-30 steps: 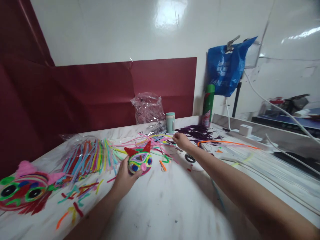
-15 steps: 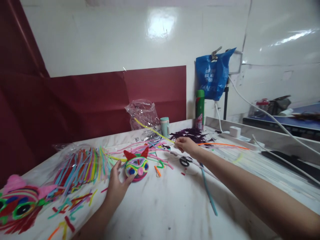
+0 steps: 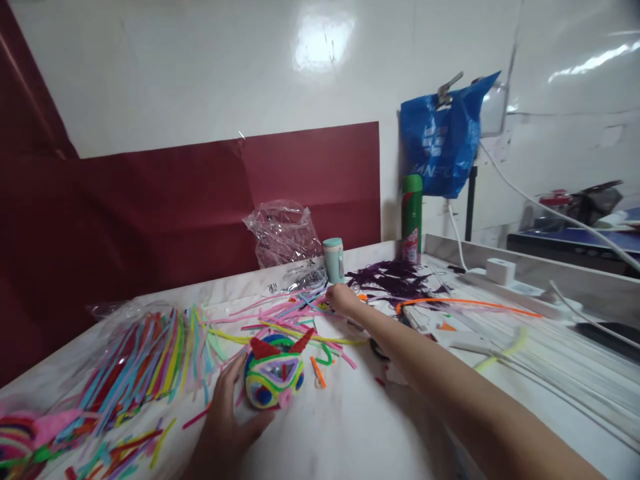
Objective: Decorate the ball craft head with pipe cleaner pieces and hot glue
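Note:
A small round animal head (image 3: 274, 373) made of coiled pipe cleaners, with red ears, blue eyes and a pink nose, sits on the table. My left hand (image 3: 225, 417) curves around its left side, fingers and thumb apart. Whether the fingers touch it I cannot tell. My right hand (image 3: 343, 300) reaches far forward over a loose pile of pink and blue pipe cleaners (image 3: 300, 303); its fingers are hidden. A yellow pipe cleaner (image 3: 320, 337) lies behind the head. Short green and orange pieces (image 3: 317, 372) rest beside it. Scissors (image 3: 377, 348) are partly covered by my right forearm.
Bundled pipe cleaners (image 3: 150, 360) in clear plastic lie at left, with cut scraps (image 3: 125, 450) in front. A second animal head (image 3: 20, 433) is cut off at the left edge. Behind stand a mint cup (image 3: 333, 260), a green spray can (image 3: 412, 217) and purple shreds (image 3: 390, 279).
My right hand has let go of the yellow pipe cleaner, now on the table, and moved left towards the pile. The view has shifted; the head appears lower and closer.

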`<state>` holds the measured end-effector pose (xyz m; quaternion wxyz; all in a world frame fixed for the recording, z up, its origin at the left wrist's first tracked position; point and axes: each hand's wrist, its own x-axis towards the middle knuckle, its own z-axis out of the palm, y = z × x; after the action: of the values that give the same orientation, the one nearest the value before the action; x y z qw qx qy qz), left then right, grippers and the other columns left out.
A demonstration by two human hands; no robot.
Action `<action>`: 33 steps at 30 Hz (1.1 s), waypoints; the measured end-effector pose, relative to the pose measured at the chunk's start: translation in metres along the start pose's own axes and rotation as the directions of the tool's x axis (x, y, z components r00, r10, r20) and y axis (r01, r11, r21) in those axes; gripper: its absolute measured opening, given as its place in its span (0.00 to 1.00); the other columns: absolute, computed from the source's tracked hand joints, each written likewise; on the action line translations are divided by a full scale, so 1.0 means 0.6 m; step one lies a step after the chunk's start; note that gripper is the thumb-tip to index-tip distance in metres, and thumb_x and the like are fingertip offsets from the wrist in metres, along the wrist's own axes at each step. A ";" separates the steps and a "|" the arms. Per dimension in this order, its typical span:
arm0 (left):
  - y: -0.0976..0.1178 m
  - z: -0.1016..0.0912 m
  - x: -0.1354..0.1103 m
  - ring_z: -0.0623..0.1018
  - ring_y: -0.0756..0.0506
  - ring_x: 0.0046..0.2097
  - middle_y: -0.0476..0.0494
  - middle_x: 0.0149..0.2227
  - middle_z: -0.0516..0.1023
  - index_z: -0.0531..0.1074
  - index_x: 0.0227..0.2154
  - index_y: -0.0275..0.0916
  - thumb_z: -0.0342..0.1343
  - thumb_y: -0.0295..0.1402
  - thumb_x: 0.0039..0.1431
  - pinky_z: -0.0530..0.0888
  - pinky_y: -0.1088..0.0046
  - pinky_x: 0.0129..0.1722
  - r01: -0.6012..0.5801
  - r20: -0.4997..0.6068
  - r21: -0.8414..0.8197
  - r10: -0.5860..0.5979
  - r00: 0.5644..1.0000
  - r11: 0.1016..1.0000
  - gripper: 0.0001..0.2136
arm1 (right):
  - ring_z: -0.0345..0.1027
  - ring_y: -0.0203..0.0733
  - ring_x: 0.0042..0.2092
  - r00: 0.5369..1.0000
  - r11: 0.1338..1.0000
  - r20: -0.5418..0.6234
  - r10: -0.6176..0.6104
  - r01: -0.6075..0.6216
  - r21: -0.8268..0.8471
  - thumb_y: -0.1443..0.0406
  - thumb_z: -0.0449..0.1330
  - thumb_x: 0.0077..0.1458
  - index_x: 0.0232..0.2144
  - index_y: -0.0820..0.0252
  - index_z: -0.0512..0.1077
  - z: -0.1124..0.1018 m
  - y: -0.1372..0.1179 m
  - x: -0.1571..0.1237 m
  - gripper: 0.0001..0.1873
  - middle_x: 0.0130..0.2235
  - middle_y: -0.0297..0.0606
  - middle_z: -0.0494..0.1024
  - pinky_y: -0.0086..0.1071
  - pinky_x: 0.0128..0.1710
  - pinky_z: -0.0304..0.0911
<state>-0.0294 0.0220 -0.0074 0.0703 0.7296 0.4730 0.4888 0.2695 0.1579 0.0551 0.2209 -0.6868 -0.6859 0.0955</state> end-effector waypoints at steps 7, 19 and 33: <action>-0.007 0.000 0.001 0.69 0.31 0.54 0.35 0.56 0.66 0.58 0.57 0.41 0.59 0.46 0.44 0.69 0.50 0.52 0.064 -0.024 -0.030 -0.065 0.998 0.997 0.36 | 0.69 0.44 0.46 0.996 0.996 0.092 0.021 -0.013 -0.088 0.61 0.56 0.60 0.49 0.61 0.67 0.038 -0.007 0.031 0.17 0.50 0.42 0.71 0.43 0.45 0.67; -0.009 -0.010 0.005 0.70 0.32 0.52 0.36 0.56 0.66 0.61 0.55 0.43 0.61 0.49 0.41 0.73 0.52 0.47 0.132 -0.046 -0.044 -0.134 0.990 0.990 0.36 | 0.69 0.44 0.46 0.994 0.986 0.107 0.024 -0.041 0.159 0.61 0.56 0.60 0.49 0.61 0.67 0.054 0.000 0.037 0.16 0.50 0.42 0.71 0.43 0.44 0.67; 0.014 -0.020 0.009 0.69 0.34 0.55 0.37 0.56 0.67 0.61 0.56 0.42 0.59 0.47 0.46 0.69 0.54 0.53 0.047 0.012 0.010 -0.048 0.999 0.999 0.34 | 0.63 0.31 0.23 0.995 0.681 0.039 -0.097 0.038 0.731 0.67 0.62 0.46 0.23 0.64 0.71 -0.027 0.045 -0.040 0.04 0.20 0.31 0.73 0.25 0.25 0.59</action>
<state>-0.0334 0.0174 0.0071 0.0812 0.7215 0.4923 0.4802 0.2995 0.1323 0.0535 0.4534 -0.5127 -0.6239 0.3774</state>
